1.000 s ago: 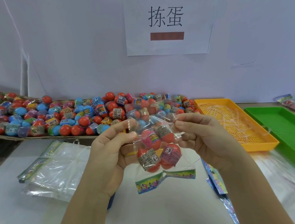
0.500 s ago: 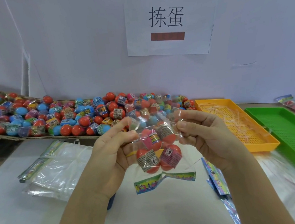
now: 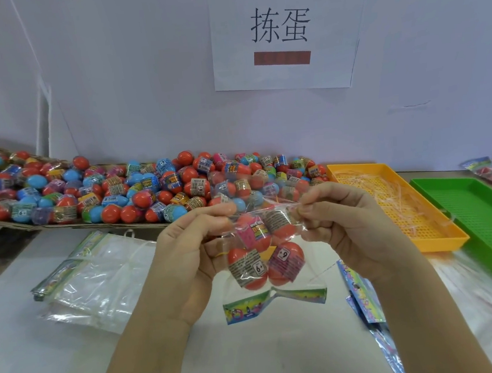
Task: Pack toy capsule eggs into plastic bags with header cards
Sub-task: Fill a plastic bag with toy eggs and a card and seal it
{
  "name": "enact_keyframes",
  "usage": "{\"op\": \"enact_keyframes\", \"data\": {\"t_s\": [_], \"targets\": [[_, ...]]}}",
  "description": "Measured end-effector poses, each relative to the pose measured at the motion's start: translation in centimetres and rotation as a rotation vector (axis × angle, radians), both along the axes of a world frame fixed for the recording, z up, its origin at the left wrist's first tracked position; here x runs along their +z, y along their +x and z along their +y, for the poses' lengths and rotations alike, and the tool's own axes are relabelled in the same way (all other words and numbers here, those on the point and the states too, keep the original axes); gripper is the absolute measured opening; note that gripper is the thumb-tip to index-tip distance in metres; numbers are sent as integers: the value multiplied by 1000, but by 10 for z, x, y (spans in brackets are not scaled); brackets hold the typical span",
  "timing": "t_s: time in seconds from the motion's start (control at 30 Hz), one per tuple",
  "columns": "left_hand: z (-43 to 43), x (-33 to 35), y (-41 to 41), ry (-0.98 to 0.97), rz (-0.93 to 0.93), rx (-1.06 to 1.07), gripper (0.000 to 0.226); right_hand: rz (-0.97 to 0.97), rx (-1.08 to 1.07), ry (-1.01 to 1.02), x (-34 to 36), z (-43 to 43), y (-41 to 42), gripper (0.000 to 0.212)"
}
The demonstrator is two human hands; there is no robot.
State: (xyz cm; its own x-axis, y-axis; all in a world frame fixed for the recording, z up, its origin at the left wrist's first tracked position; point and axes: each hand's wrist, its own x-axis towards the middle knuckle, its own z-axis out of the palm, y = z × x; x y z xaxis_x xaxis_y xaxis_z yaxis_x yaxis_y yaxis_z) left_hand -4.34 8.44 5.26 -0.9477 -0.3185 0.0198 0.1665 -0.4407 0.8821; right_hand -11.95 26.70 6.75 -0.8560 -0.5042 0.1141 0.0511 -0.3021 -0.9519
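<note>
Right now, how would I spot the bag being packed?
Below the white paper sign on the wall, in front of the heap of eggs, the left hand and right hand pinch a clear bag between them. Unlike the flat empty bags lying to its left, it holds red eggs, with its colourful header card hanging at the bottom.

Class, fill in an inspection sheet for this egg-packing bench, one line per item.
Surface: white table, in use.
Job's things: bag holding red eggs, header card at its bottom; egg pile; empty bags.
Clutter: orange tray; green tray.
Grips: left hand and right hand pinch the bag's top.
Cables: nothing seen.
Surroundings: wall sign behind.
</note>
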Motion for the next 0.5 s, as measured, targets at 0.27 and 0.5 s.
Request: {"op": "enact_keyframes", "data": {"t_s": [0.27,0.5], "targets": [[-4,-5,0,-102,2,-20,42,23,21,7,-3,2,-2,15],[-1,-5,0,-95,68,-43,47,14,41,-16,-3,7,-4,13]]}}
